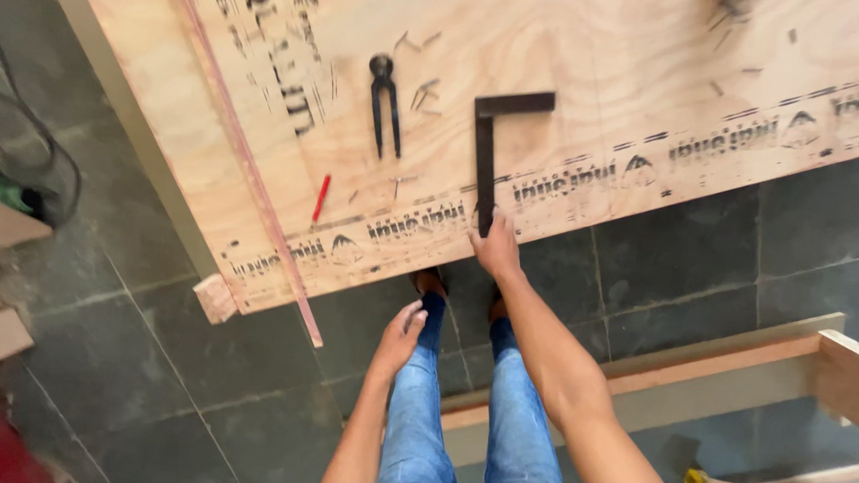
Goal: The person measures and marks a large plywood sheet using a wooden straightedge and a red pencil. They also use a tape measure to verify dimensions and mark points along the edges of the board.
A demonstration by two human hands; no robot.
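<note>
Pressing its fingertips on the near end of the black try square (486,143) lying on the plywood sheet (589,47), the right hand (496,249) should keep it flat and steady, while the left hand (400,334) hangs open, holding nothing.

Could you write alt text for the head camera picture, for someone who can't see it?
Seen from above, a person's right hand touches a black try square on a plywood sheet; the left hand hangs free. Pincers and a red pencil lie nearby.
</note>
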